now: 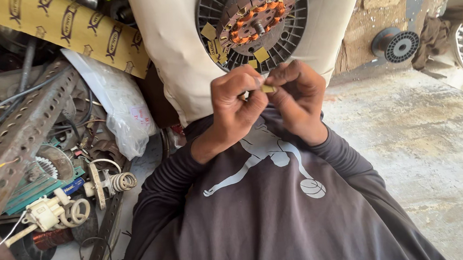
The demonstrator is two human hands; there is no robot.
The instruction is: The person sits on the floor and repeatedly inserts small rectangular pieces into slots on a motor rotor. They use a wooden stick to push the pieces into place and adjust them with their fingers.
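Both hands raised close together, left hand (237, 99) and right hand (298, 97) fingers pinched, fingertips meeting

The scene is being viewed from a single head-worn camera, tilted steeply downward and held close above the chest; the far edge is perhaps being cropped.
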